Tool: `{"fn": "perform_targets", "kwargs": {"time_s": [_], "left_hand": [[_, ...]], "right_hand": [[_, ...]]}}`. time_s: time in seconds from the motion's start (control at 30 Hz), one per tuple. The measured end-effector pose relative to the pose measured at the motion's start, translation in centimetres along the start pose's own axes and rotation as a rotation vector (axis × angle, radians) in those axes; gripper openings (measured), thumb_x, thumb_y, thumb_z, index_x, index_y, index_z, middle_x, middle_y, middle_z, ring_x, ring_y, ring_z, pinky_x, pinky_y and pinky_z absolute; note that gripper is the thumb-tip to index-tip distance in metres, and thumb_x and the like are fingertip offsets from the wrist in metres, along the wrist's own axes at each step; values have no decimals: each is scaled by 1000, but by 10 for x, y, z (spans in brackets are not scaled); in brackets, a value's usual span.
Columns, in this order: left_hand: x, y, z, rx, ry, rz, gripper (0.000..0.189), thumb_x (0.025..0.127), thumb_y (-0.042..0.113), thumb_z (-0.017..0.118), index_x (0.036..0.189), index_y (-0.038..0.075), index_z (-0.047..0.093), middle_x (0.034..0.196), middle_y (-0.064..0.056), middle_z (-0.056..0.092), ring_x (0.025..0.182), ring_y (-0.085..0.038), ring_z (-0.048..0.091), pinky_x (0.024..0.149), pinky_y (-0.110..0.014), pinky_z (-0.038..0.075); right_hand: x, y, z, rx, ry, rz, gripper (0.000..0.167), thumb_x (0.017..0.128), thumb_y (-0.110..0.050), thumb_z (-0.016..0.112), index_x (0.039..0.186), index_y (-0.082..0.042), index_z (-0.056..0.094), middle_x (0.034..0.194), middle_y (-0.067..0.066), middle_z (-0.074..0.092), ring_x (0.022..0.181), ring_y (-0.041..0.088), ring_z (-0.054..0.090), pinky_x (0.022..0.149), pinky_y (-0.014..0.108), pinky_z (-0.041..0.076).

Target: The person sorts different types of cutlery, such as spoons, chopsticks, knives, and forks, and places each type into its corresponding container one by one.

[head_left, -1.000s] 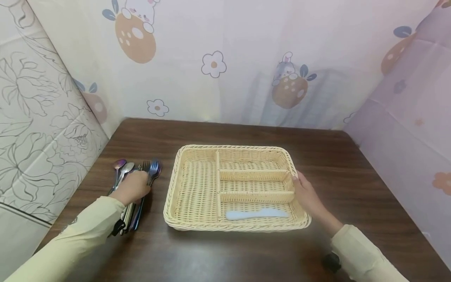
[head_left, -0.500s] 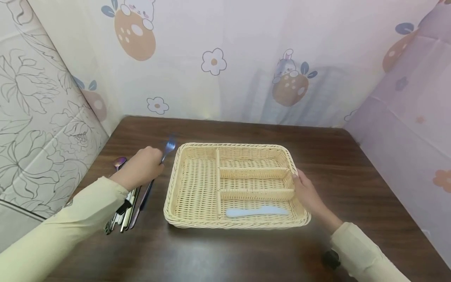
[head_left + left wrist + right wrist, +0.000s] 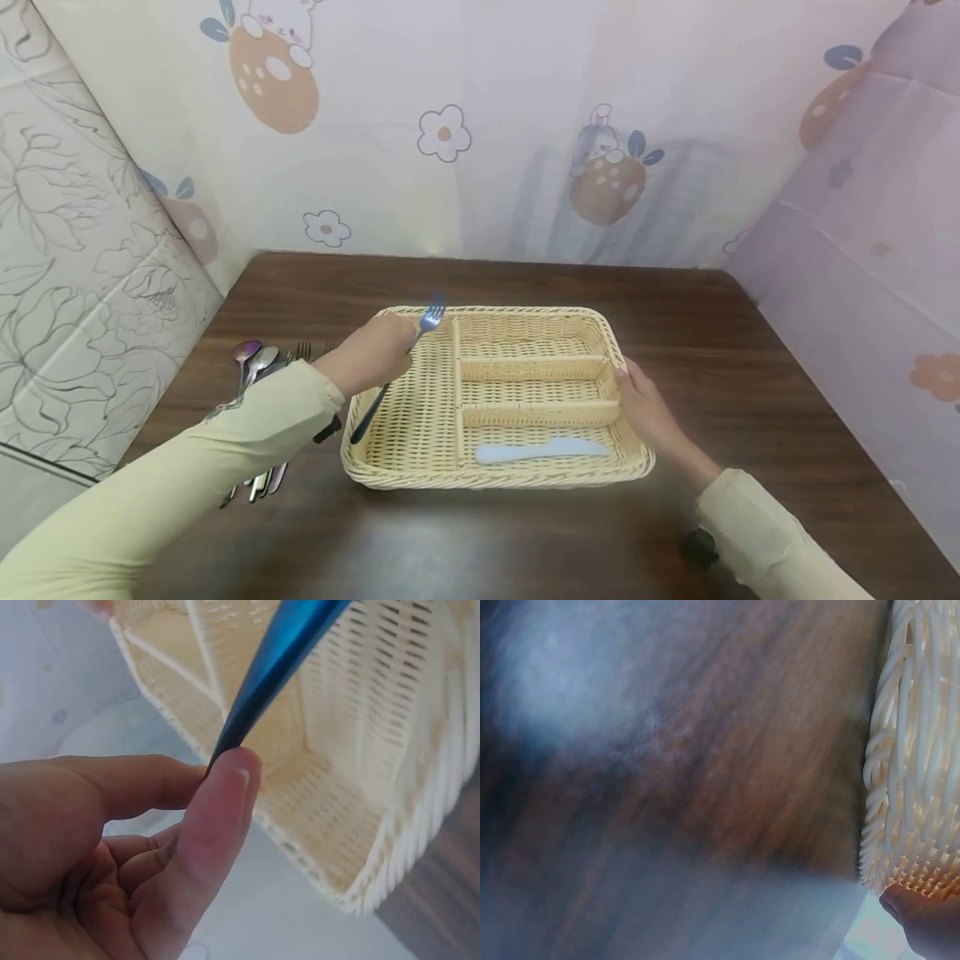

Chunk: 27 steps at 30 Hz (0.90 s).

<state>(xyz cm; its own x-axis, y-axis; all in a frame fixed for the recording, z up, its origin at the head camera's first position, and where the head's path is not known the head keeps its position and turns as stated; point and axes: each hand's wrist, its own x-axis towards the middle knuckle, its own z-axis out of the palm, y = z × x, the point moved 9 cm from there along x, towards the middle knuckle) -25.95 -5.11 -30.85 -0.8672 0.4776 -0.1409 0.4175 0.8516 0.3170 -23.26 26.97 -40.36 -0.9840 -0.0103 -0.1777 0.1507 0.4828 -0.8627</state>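
My left hand (image 3: 375, 354) pinches a blue metal fork (image 3: 432, 317) by its handle, above the left compartment of a cream wicker basket (image 3: 502, 481). The tines point away toward the back, and the handle end slants down toward the near left. Thumb and fingertip meet on the blue handle (image 3: 277, 664) in the left wrist view. At the basket's right end, my right hand (image 3: 651, 412) grips the rim, thumb on top. A white plastic knife (image 3: 542, 451) lies in the front right compartment. The right wrist view shows just part of that hand (image 3: 930, 922) below the basket's woven wall (image 3: 930, 750).
Left of the basket, a pile of cutlery lies on the dark wooden table (image 3: 465, 542), partly hidden by my left forearm. It includes a purple spoon (image 3: 245, 351), a silver spoon (image 3: 262, 360) and a dark fork (image 3: 303, 350). Patterned curtains (image 3: 510, 192) border the table's back and sides.
My left hand has lifted the blue fork from the cutlery pile and carried it right, over the basket's left compartment. My right hand has stayed on the rim.
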Motion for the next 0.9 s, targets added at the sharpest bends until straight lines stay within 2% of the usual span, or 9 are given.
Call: {"fn": "perform_targets", "kwargs": {"time_s": [0.07, 0.13, 0.3, 0.53, 0.77, 0.9], "left_hand": [[4, 1, 6, 19, -15, 18, 19, 85, -8, 51, 71, 3, 54, 59, -2, 43, 49, -12, 39, 45, -22, 34], [8, -1, 13, 20, -50, 5, 17, 85, -10, 51, 73, 1, 55, 58, -2, 46, 48, -12, 41, 45, -22, 37], [17, -6, 29, 49, -142, -28, 11, 80, -13, 52, 79, -4, 58, 56, -6, 54, 42, -13, 54, 41, -21, 47], [24, -6, 43, 98, -191, -11, 10, 80, -11, 55, 77, -2, 59, 53, -5, 56, 41, -13, 58, 43, -21, 48], [26, -12, 58, 47, -268, -103, 15, 84, -12, 54, 95, -5, 60, 69, -11, 59, 43, -15, 59, 40, -24, 48], [30, -16, 63, 53, -291, -106, 16, 83, -12, 56, 95, -3, 60, 78, -13, 61, 45, -16, 59, 39, -25, 48]], "right_hand": [[0, 0, 1, 8, -2, 4, 57, 104, -34, 19, 152, -7, 5, 145, 30, 29, 128, 43, 38, 105, 54, 27], [0, 1, 1, 7, 0, 2, 57, 104, -34, 20, 152, -7, 6, 145, 31, 29, 128, 44, 38, 105, 54, 27], [1, 0, 2, 14, 8, -10, 56, 105, -33, 20, 152, -5, 7, 142, 32, 33, 127, 44, 40, 104, 55, 28], [1, -1, 1, 8, 15, -8, 56, 105, -33, 21, 152, -7, 8, 142, 31, 34, 125, 43, 42, 103, 54, 31], [1, -2, 1, -4, 7, 10, 57, 104, -34, 20, 152, -7, 7, 146, 30, 28, 127, 44, 39, 100, 54, 35], [1, 0, 0, 3, 11, 12, 57, 104, -34, 21, 152, -7, 7, 145, 30, 30, 124, 44, 43, 97, 52, 39]]}}
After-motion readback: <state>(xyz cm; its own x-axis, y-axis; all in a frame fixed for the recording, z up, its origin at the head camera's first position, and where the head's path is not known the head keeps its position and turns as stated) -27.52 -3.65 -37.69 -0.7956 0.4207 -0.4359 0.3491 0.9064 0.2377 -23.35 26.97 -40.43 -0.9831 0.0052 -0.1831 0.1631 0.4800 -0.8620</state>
